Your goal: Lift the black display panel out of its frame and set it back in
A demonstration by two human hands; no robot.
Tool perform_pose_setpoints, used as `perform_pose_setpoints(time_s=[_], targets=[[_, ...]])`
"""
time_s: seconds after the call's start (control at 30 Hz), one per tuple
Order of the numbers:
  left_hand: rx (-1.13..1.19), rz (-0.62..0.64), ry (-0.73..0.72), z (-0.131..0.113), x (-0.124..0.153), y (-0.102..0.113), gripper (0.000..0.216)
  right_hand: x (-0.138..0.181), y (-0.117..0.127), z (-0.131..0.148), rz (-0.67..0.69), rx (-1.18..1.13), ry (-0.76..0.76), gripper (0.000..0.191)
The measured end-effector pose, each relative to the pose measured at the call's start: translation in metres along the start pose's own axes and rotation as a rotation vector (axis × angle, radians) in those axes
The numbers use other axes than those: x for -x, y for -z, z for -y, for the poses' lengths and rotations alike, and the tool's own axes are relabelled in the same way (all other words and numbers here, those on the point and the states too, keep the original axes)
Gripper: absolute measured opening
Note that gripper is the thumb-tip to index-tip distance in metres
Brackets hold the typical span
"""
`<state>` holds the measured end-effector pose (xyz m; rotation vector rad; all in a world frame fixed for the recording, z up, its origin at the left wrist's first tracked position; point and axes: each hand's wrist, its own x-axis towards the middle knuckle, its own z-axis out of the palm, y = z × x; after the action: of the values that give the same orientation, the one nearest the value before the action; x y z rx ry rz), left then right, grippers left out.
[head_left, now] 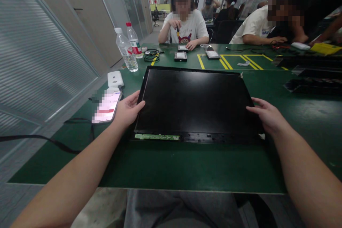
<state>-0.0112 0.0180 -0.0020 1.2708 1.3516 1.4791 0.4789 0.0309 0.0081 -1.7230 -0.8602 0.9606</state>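
Head view is showing two bare hands clamping one black LCD panel, which is facing screen-up at the near side of one green table; whether it is touching the tabletop, one cannot tell. The left hand is gripping the left edge, its thumb pressing the front border, and the right hand is pinching the right edge. One green circuit board strip is running along the panel's lower border. Leftward, one smartphone is lying near one white device, and two plastic water bottles are standing beyond. Past the panel, three hard drives are lying before one seated co-worker, who is holding one yellow-handled tool.
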Motion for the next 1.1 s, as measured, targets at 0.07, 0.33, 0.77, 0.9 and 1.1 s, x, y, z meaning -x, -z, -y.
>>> perform_pose_setpoints(time_s=[0.07, 0.33, 0.77, 0.9, 1.1], targets=[[0.010, 0.007, 0.006, 0.001, 0.000, 0.000, 0.088, 0.001, -0.001, 0.001, 0.010, -0.062, -0.044, 0.061], [0.069, 0.008, 0.009, 0.004, -0.002, 0.001, 0.081, -0.002, -0.003, -0.003, -0.002, -0.199, -0.048, 0.052], [0.086, -0.003, 0.023, 0.003, -0.002, -0.001, 0.075, 0.004, -0.006, 0.003, -0.037, -0.261, -0.089, 0.055], [0.076, -0.019, 0.042, 0.002, -0.001, -0.002, 0.072, 0.006, -0.007, 0.004, -0.047, -0.284, -0.090, 0.055], [0.097, -0.003, 0.044, 0.006, -0.002, -0.001, 0.075, 0.005, -0.006, 0.003, -0.035, -0.316, -0.088, 0.056]])
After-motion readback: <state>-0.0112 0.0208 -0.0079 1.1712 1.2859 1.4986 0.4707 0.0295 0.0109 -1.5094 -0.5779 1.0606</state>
